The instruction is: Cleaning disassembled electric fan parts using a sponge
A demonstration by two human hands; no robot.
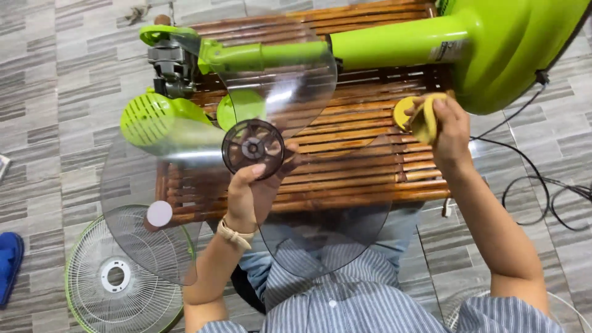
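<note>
My left hand (250, 194) grips the dark round hub of a clear three-bladed fan blade (253, 147), held up over a slatted wooden table (364, 145). My right hand (447, 132) holds a yellow plastic ring nut (422, 117) above the table's right side. A lime-green fan lies along the table's far side: its stem (394, 44) runs left from the base (518, 49) to the bare motor (171, 65). A green vented motor cover (155, 118) sits at the table's left end, partly behind a clear blade.
A white wire fan guard (123, 277) lies on the tiled floor at lower left. A black power cord (542, 191) loops across the floor at right. A blue slipper (9, 262) shows at the left edge. Another guard's rim (570, 305) peeks in at lower right.
</note>
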